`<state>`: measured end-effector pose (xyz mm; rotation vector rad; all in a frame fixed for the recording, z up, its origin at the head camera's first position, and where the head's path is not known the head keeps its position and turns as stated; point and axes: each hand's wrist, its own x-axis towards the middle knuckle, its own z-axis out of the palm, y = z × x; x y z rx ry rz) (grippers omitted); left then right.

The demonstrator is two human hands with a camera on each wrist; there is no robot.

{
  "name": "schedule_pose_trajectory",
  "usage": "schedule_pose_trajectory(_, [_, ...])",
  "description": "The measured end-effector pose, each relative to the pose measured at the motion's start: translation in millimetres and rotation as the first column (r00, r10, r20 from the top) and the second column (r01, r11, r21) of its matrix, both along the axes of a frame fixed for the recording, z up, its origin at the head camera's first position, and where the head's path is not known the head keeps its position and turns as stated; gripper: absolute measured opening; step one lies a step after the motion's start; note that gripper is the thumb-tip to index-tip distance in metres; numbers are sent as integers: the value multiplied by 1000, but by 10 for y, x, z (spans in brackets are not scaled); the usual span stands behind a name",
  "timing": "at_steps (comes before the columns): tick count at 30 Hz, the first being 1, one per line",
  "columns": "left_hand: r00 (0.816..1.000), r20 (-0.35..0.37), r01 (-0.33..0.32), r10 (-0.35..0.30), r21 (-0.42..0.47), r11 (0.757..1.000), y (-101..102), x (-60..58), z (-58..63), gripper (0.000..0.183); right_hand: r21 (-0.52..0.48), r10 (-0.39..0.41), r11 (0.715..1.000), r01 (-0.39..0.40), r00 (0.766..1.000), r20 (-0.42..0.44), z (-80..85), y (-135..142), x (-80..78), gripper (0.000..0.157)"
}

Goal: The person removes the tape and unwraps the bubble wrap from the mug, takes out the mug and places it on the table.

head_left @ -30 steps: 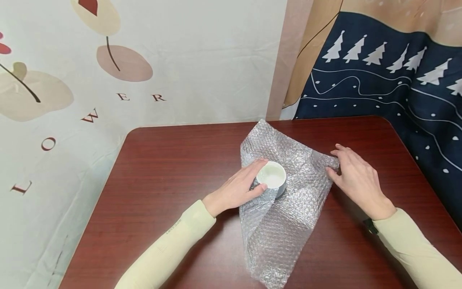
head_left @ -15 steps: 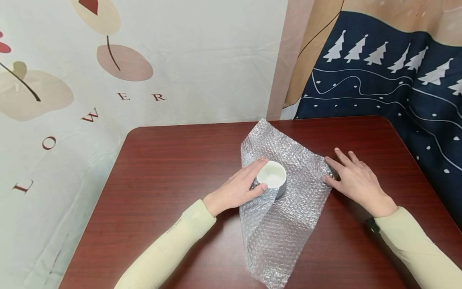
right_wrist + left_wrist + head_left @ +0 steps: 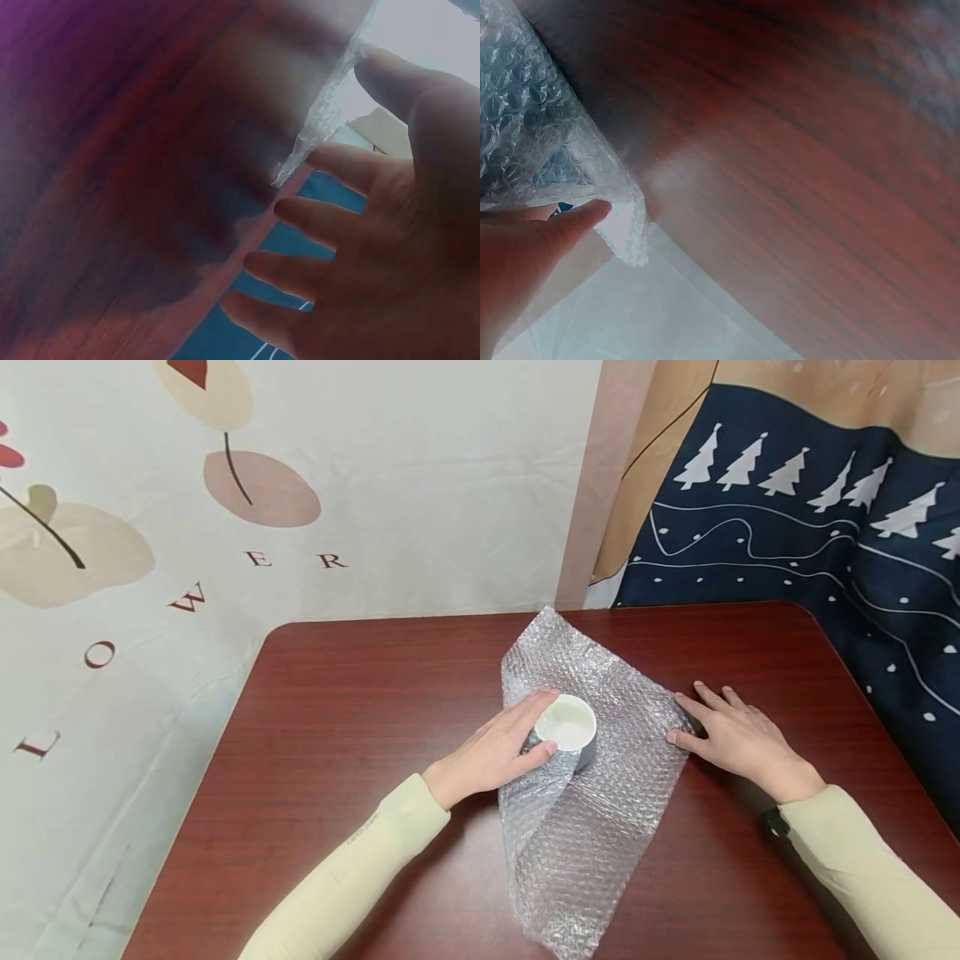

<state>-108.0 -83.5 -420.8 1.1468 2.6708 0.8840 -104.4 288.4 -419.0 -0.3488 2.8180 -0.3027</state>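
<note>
A round cup (image 3: 567, 725) with a white inside and grey-blue outer wall stands upright on a sheet of bubble wrap (image 3: 622, 777) in the head view. My left hand (image 3: 491, 752) holds the cup's left side, fingers at the far rim and thumb at the near one. A folded flap of the wrap lies under that hand, against the cup wall. In the left wrist view the thumb (image 3: 577, 225) touches the bubble wrap (image 3: 525, 112). My right hand (image 3: 742, 739) has its fingers spread, thumb and forefinger at the wrap's right corner.
The dark red-brown wooden table (image 3: 360, 693) has rounded far corners. Behind it hang a pale cloth (image 3: 450, 485) with printed flowers and letters and a navy cloth (image 3: 750, 543) with white trees. The wrap's near end reaches the bottom of the head view.
My right hand has let go of the wrap's right corner, spread its fingers and moved slightly down. The corner has flattened out. My left hand and the cup have stayed in place.
</note>
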Motion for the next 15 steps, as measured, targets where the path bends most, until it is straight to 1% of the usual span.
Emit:
schedule_pose_trajectory(2, [1000, 3, -1, 1, -2, 1000, 2, 0, 0, 70, -7, -2, 1000, 2, 1000, -10, 10, -10, 13, 86])
schedule_pose_trajectory(5, [1000, 8, -1, 1, -9, 1000, 3, 2, 2, 70, -36, -10, 999, 8, 998, -61, 51, -71, 49, 87])
schedule_pose_trajectory(9, [1000, 10, -7, 7, -8, 1000, 1, 4, 3, 70, -114, -2, 993, -19, 983, -181, 139, -222, 117, 83])
schedule_pose_trajectory(11, [1000, 7, -8, 8, -3, 1000, 1, 3, 3, 70, -174, 11, 983, -56, 968, -250, 176, -310, 147, 79])
schedule_pose_trajectory(13, [1000, 5, -8, 8, 2, 1000, 1, 2, 1, 70, -234, 24, 967, -100, 951, -307, 196, -406, 175, 74])
schedule_pose_trajectory(15, [1000, 4, -6, 6, 4, 1000, 4, 1, -3, 70, -294, 35, 946, -137, 944, -329, 204, -497, 206, 70])
